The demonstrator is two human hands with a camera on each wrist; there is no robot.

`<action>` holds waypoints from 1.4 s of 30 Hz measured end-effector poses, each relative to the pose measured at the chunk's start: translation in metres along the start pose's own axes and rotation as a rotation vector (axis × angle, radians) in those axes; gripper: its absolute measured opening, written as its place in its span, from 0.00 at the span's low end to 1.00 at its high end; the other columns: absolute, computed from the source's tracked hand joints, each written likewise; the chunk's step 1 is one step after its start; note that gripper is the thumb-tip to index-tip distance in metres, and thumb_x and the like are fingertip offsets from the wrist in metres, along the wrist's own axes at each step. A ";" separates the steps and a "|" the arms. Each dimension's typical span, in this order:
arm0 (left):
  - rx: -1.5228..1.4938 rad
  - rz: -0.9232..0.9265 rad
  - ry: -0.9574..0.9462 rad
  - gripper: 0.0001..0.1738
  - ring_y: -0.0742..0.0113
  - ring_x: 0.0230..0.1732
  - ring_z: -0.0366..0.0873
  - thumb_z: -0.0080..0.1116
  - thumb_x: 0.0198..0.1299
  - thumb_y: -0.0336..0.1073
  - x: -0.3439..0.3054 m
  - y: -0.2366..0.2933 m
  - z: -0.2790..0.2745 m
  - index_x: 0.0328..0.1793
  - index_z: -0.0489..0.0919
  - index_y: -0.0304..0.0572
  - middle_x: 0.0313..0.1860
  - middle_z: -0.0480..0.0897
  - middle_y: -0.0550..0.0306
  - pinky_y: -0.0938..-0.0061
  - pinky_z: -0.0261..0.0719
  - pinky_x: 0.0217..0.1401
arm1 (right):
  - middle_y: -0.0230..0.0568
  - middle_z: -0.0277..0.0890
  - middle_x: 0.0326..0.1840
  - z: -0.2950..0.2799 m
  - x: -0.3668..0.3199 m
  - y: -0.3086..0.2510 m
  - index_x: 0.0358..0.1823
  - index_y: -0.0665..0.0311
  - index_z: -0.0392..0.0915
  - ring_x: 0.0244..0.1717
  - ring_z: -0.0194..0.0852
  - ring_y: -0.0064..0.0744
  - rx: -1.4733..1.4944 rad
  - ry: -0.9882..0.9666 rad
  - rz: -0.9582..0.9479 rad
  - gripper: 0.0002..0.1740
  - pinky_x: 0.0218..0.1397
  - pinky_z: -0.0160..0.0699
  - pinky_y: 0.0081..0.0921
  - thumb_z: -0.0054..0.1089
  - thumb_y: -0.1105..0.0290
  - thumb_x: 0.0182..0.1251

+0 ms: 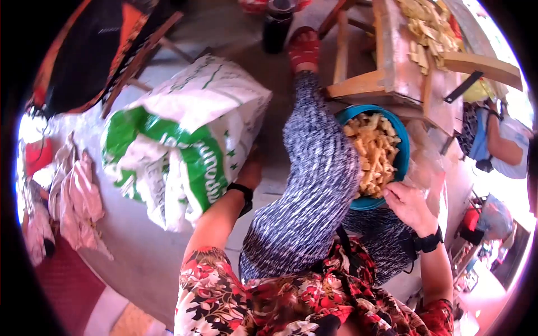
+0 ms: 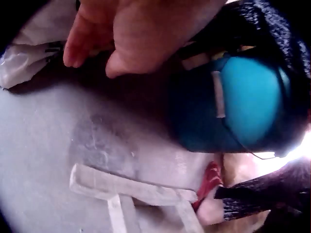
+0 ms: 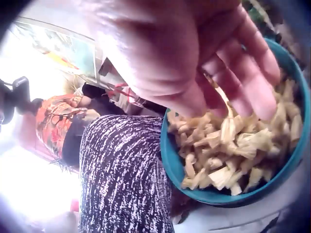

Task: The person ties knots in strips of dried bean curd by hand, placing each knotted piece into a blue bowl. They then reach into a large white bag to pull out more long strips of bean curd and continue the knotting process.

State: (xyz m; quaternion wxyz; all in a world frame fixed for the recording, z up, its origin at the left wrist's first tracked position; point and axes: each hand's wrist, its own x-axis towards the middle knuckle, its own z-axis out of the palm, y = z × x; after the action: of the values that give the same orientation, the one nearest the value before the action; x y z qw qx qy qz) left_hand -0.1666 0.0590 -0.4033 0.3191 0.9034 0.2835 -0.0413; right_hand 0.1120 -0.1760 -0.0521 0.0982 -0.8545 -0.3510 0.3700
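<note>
A turquoise bucket (image 1: 404,151) of pale yellow, cut plant pieces (image 1: 374,151) stands between the person's legs. Over its near rim, the right hand (image 1: 412,204) has its fingers curved down toward the pieces. In the right wrist view, that hand pinches a thin brownish stalk (image 3: 218,92) running down to a pale yellow piece (image 3: 231,128). The left hand (image 1: 251,171) hangs low beside a white and green woven plastic sack (image 1: 190,134), partly hidden by it. Its fingers are loosely bent with thumb apart and nothing between them, in the left wrist view.
A wooden bench (image 1: 358,87) at the upper right bears more pale yellow pieces (image 1: 428,33). A black cylindrical container (image 1: 277,25) stands beyond the red-shod foot (image 1: 304,49). A dark chair (image 1: 84,56) is at the upper left; another person (image 1: 507,143) sits far right.
</note>
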 end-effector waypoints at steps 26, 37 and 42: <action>-0.799 -0.488 -0.438 0.08 0.75 0.20 0.74 0.50 0.56 0.28 -0.024 0.178 -0.274 0.40 0.76 0.32 0.23 0.78 0.57 0.83 0.69 0.21 | 0.47 0.78 0.48 0.085 0.110 0.028 0.46 0.63 0.80 0.50 0.77 0.43 -0.057 -0.150 0.311 0.18 0.49 0.77 0.35 0.55 0.60 0.59; -0.346 0.348 -0.468 0.13 0.80 0.24 0.75 0.58 0.58 0.32 0.024 0.350 -0.288 0.49 0.77 0.37 0.28 0.78 0.63 0.85 0.72 0.25 | 0.51 0.80 0.43 0.089 0.110 0.031 0.41 0.67 0.81 0.47 0.79 0.44 0.000 -0.073 0.214 0.17 0.47 0.77 0.34 0.56 0.63 0.55; -0.022 0.627 -0.426 0.23 0.52 0.39 0.81 0.58 0.53 0.41 0.054 0.366 -0.209 0.55 0.77 0.44 0.35 0.82 0.46 0.67 0.77 0.42 | 0.47 0.74 0.14 0.031 0.035 0.037 0.18 0.71 0.77 0.22 0.78 0.44 0.165 0.063 -0.213 0.14 0.29 0.73 0.36 0.51 0.66 0.49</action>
State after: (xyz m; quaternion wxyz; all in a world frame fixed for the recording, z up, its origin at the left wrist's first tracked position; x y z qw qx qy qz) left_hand 0.0536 -0.0222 -0.0485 0.3779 0.9139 -0.0789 -0.1254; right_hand 0.1266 -0.1827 -0.1091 0.2176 -0.8128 -0.4048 0.3581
